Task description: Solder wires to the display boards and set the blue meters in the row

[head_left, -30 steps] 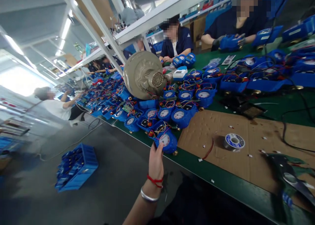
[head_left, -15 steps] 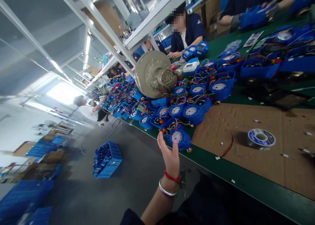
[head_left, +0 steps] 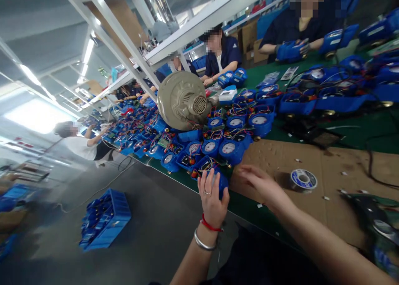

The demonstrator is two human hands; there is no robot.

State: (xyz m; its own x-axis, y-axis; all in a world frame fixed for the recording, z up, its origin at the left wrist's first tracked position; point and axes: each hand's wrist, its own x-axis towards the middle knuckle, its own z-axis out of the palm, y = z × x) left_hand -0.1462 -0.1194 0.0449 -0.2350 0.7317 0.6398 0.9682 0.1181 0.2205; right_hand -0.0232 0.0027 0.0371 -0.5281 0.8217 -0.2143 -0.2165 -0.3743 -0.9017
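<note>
My left hand (head_left: 212,197) lies with fingers spread over the near side of a blue water meter (head_left: 223,182) at the table's front edge, and hides much of it. It appears to touch the casing, but I cannot tell if it grips. To the right, my right hand (head_left: 260,181) hovers over the brown cardboard sheet (head_left: 330,168), its fingers stretched toward that meter and slightly blurred, with nothing seen in them. Just behind stands another blue meter with a white dial (head_left: 229,148), loose coloured wires about it.
A solder wire spool (head_left: 303,180) sits on the cardboard among white scraps. Behind the meters stands a round beige blower (head_left: 183,100). Co-workers sit across the table, one holding a blue meter (head_left: 288,51). A blue crate (head_left: 120,210) of blue parts stands on the floor.
My right hand has come into view from the right. My left hand has turned palm-down onto the near meter. The view has swung right, and a dark object now shows at the lower right.
</note>
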